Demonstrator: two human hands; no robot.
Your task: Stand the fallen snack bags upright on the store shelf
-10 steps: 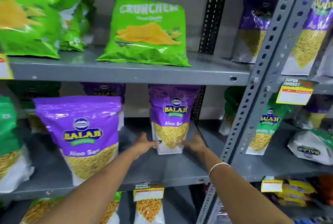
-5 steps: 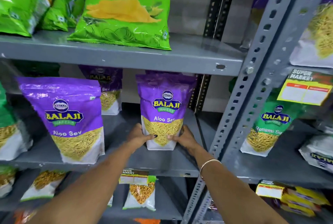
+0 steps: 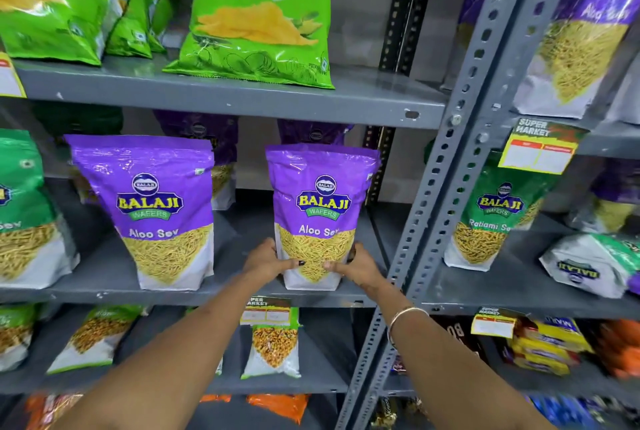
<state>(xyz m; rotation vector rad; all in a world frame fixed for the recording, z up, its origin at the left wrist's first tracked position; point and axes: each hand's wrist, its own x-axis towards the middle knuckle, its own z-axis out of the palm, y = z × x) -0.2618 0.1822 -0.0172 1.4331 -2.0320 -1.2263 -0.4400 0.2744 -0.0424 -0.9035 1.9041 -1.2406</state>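
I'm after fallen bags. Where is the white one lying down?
The white bag lies on the middle shelf at far right, beside the upright green bag.

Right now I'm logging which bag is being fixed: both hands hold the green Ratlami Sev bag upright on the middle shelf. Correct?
Not quite. The head view shows the left hand and right hand holding the purple Aloo Sev bag, not the green one. It does stand upright on the middle shelf.
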